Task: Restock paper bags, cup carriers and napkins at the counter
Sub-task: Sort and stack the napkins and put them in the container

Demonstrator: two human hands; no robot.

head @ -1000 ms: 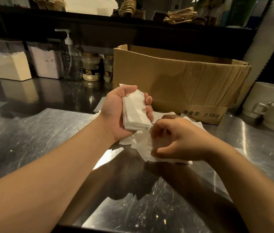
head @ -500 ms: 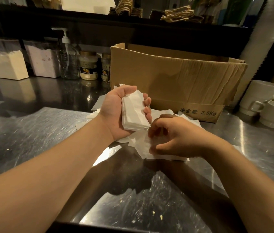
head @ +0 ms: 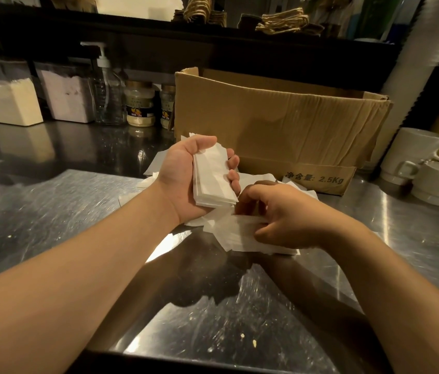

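Observation:
My left hand [head: 183, 176] holds a neat stack of white folded napkins [head: 211, 179] upright above the steel counter, thumb on top and fingers curled round the far edge. Just to its right, my right hand [head: 288, 214] pinches a loose napkin [head: 237, 236] off the scattered white pile [head: 256, 179] lying on the counter. The pile spreads under and behind both hands, partly hidden by them. An open brown cardboard box [head: 275, 125] stands right behind the pile.
Two tubs of powder [head: 10, 103], a pump bottle [head: 106, 95] and two jars [head: 139, 106] line the back left. White mugs [head: 423, 163] stand at the right. The steel counter [head: 51, 211] stretches left and toward me. Paper bags with twine handles [head: 283, 21] sit on the upper shelf.
My right hand has lifted a loose napkin's edge slightly and shifted a bit toward me. My left hand still holds the stack in the same place.

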